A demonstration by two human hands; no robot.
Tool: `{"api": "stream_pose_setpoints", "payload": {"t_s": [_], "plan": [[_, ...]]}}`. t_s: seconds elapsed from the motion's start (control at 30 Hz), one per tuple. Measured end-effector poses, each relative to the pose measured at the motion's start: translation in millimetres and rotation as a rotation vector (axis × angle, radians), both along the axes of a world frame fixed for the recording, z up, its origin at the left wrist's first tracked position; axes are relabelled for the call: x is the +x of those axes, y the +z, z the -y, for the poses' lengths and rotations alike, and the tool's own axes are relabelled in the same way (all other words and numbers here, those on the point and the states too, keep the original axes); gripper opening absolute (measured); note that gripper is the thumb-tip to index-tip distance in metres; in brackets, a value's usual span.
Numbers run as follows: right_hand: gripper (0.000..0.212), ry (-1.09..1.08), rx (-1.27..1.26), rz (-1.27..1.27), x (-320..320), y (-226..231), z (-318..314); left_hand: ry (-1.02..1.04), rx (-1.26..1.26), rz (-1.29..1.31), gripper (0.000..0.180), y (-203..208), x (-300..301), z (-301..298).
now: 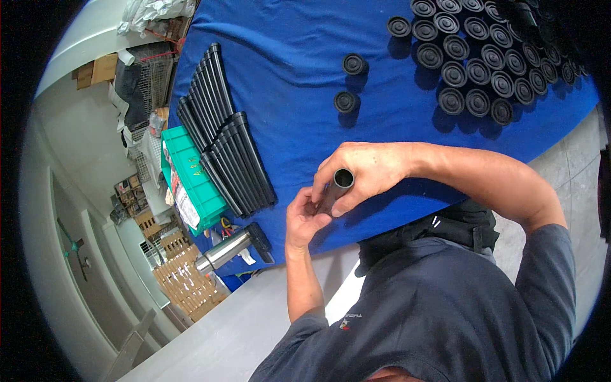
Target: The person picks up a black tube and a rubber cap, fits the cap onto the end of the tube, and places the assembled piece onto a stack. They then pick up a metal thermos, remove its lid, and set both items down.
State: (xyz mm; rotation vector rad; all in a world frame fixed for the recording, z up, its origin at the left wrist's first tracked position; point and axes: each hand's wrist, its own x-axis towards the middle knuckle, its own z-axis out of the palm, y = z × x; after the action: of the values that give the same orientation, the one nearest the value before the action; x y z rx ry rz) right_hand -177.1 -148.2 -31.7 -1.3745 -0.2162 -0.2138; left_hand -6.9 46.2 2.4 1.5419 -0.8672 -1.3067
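Observation:
A dark hollow tube [343, 179] stands tilted with its round open end facing up, above the near edge of the blue cloth. My right hand [375, 167] is wrapped round it near the upper end, thumb on the near side. Lower down, my left hand [304, 219] closes its thumb and fingers about the tube's lower part, which is partly hidden by the hands. Two round black ribbed caps [354, 63] stand apart on the cloth beyond my hands. To the left lies a bundle of long black tubes [238, 165], side by side in overlapping rows.
Many black ribbed caps [478, 71] crowd the far right of the blue cloth [286, 70]. A green crate [191, 175] with papers sits at the left edge. Near it are a silver-and-black cylindrical device [229, 249] and pliers [226, 223]. Cardboard boxes [184, 274] stand beyond.

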Motion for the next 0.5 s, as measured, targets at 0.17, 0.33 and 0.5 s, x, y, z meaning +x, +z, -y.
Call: {"api": "stream_pose_setpoints", "payload": {"t_s": [0.17,0.33,0.5], "plan": [[0.038,0.014,0.020,0.022,1.0,-1.8,-2.6,-0.014,0.032,0.049,0.047,-1.5,-0.1,-0.6],[0.038,0.032,-0.007,0.024,0.6,-0.3,-1.7,-0.049,0.045,0.028,0.047,-3.9,6.8,-6.0],[0.038,0.019,-0.010,0.001,-0.7,0.9,-0.2,-0.052,0.017,0.044,0.045,-3.7,3.8,-0.6]]}}
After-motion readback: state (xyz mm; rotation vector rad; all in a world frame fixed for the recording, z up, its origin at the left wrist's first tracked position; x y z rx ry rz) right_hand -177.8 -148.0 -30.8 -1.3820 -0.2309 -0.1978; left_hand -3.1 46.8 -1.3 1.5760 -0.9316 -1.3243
